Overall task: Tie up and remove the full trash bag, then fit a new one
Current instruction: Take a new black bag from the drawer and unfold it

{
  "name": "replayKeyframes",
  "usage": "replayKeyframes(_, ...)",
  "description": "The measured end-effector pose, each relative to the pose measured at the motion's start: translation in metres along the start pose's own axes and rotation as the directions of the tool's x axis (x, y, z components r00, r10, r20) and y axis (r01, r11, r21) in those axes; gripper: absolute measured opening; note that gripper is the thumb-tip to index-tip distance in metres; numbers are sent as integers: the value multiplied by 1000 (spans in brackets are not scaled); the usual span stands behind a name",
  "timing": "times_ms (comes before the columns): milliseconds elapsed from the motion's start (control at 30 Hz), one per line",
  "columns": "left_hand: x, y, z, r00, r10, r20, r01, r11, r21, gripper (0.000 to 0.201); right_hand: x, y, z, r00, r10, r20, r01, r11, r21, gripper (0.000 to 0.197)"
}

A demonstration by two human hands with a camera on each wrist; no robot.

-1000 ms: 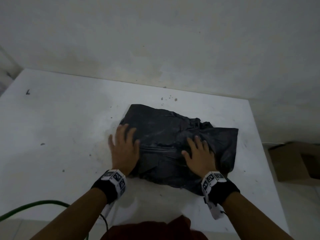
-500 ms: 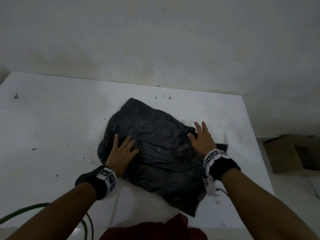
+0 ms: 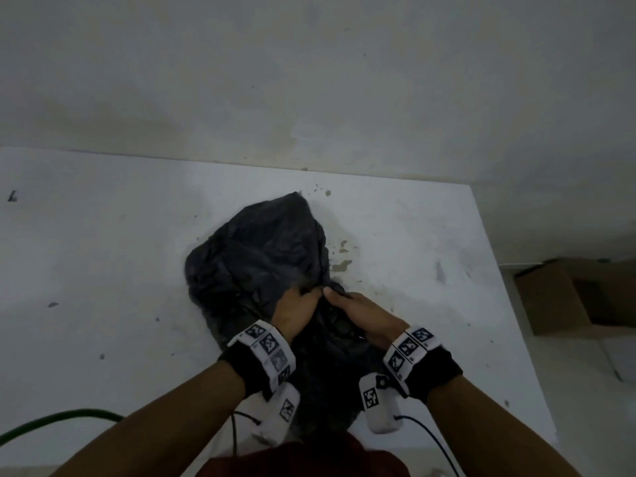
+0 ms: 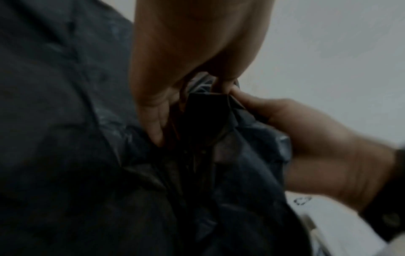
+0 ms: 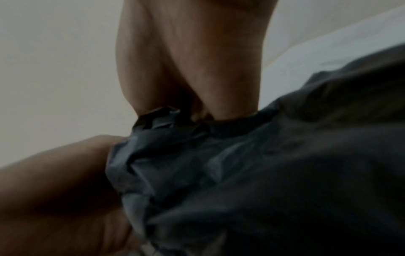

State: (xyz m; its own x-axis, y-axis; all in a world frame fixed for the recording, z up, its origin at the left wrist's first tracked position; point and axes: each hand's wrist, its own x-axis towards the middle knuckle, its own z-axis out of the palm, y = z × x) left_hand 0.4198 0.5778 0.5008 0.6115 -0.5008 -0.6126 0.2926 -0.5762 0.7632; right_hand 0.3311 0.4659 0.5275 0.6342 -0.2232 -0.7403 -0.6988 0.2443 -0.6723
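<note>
A crumpled black trash bag [image 3: 254,256] lies on the white table [image 3: 103,256], its near part draped over the front edge toward my body. My left hand [image 3: 296,311] and right hand [image 3: 354,315] meet at the bag's middle, thumbs almost touching. Each pinches a fold of the black plastic. In the left wrist view the left hand [image 4: 197,72] and the right hand's thumb [image 4: 258,104] grip the same bunched edge of the bag [image 4: 65,138]. The right wrist view shows my right hand [image 5: 192,69] clamped on a gathered fold of the bag [image 5: 263,173].
A plain wall [image 3: 309,80] rises behind the table. A brown cardboard box [image 3: 568,297] sits on the floor past the table's right edge. A green hose [image 3: 51,421] curves at the lower left. Dark specks and stains mark the tabletop near the bag.
Both hands left their flat pressing positions on the bag and came together at its middle, pinching the plastic. The bag has been gathered narrower and pulled toward me.
</note>
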Motion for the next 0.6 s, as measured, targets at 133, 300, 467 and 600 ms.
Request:
replayKeyframes(133, 4, 15, 3, 996, 92, -9, -90, 943, -320, 25, -6, -6, -10, 979, -155, -133, 170, 979, 109, 40)
replayKeyframes(300, 23, 23, -20, 974, 121, -192, -202, 847, -492, 29, -1, -23, -36, 834, -242, -496, 333, 938, 101, 48)
replayKeyframes(467, 55, -16, -93, 901, -31, -433, -152, 912, -381, 31, 0, -15, -77, 664, -220, -714, 182, 974, -131, 50)
replayKeyframes(600, 33, -27, -131, 838, -176, -516, 32, 961, -275, 38, 2, 11, -87, 625, -144, -767, -176, 931, -319, 42)
